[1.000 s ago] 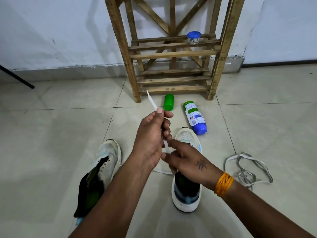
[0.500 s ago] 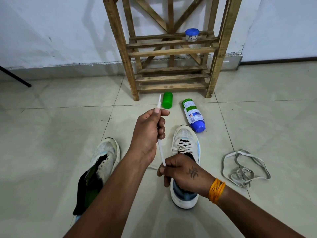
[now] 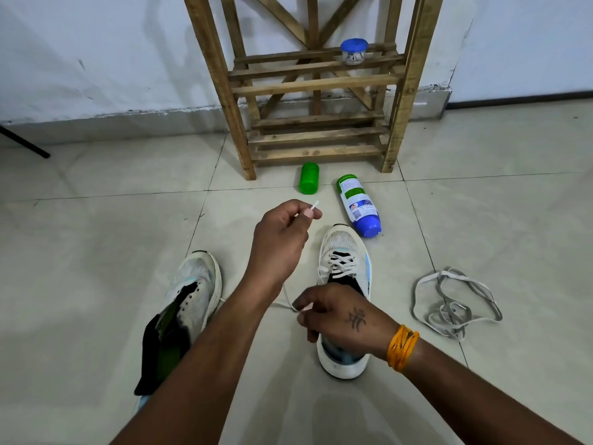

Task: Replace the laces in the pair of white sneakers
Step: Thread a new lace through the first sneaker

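Observation:
Two white sneakers stand on the tiled floor. The right sneaker [image 3: 345,252] has a white lace [image 3: 340,266] crossed through its front eyelets. My left hand [image 3: 279,242] is raised and pinches one lace end, whose tip [image 3: 314,205] sticks out past the thumb. My right hand [image 3: 337,313], over the shoe's opening, pinches the other lace end near its tip. The left sneaker [image 3: 192,293] lies unlaced, its dark tongue pulled open. A loose grey-white lace [image 3: 452,303] is heaped to the right.
A wooden rack [image 3: 314,88] stands against the wall, with a small blue-lidded jar [image 3: 354,51] on a shelf. A green cap [image 3: 308,178] and a blue-and-green bottle [image 3: 359,205] lie on the floor ahead of the shoes. A dark rod [image 3: 25,144] is at far left.
My left hand slid up the lace, so only a short tip shows now. My right hand moved back and down with the other end, uncovering the laced front of the right sneaker.

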